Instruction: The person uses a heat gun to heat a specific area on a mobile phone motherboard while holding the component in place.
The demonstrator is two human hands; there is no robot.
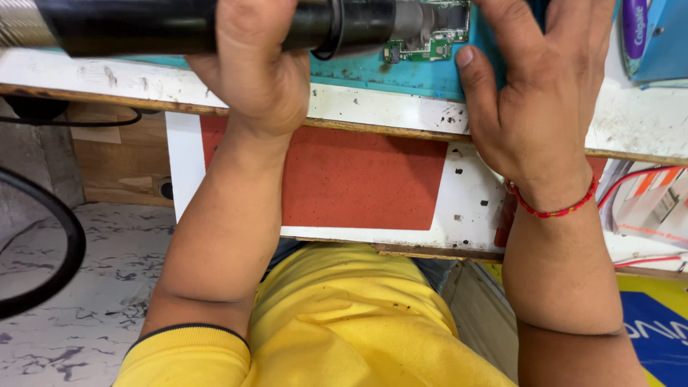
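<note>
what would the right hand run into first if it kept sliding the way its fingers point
The right hand lies flat, fingers aimed at the top edge of the picture over the teal mat. Its fingertips are cut off there, so nothing in that line can be made out; the green circuit board sits just beside it.

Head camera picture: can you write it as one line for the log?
left hand: grips black hot-air tool | nozzle: over green circuit board | right hand: rests on teal mat beside board | contact with board: cannot tell

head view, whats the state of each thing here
hot air tool: lying sideways, gripped by left hand, nozzle over the board
circuit board: flat on teal mat, partly hidden
right hand: flat on the mat, holding nothing
pull-out shelf: slid out under the bench
</note>
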